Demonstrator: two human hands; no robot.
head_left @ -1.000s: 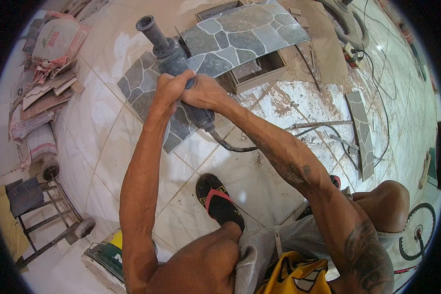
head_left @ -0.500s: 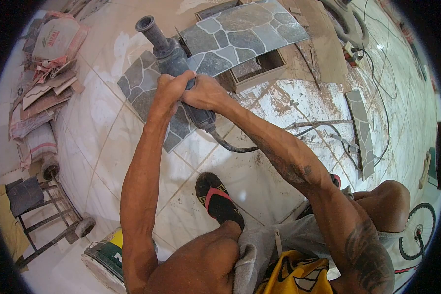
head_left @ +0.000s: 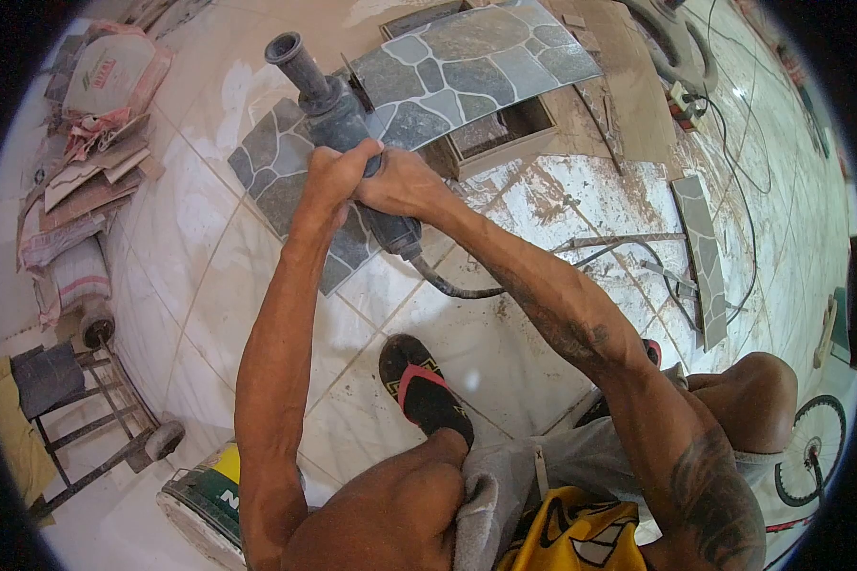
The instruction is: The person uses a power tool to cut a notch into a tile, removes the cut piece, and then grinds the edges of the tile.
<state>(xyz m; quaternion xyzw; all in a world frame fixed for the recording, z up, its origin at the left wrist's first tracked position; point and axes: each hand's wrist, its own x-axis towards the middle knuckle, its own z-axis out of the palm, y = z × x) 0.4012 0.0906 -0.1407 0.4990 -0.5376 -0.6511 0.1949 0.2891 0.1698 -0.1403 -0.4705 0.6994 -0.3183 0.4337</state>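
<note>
Both of my hands are closed round the body of a dark grey angle grinder [head_left: 338, 128]. My left hand [head_left: 333, 179] wraps its left side, and my right hand [head_left: 400, 181] grips it from the right, close against the left. The thin disc [head_left: 356, 84] stands on edge on the grinder's right side, at the left end of a stone-patterned tile [head_left: 486, 67]. Another piece of that tile [head_left: 271, 171] lies under and left of the tool. A black cord [head_left: 457, 288] leaves the grinder's rear. Where the disc's lower edge meets the tile is hidden.
Wooden boxes [head_left: 505, 143] sit beneath the tile. A narrow tile strip [head_left: 700, 257] and cables lie on the dusty floor at right. Sacks and broken tiles [head_left: 95, 171] are piled left, near a wheeled metal frame [head_left: 95, 419]. A paint bucket [head_left: 209, 504] stands by my left arm.
The grinder and both hands have shifted very slightly to the right. My grip is the same, and the tiles have not visibly moved.
</note>
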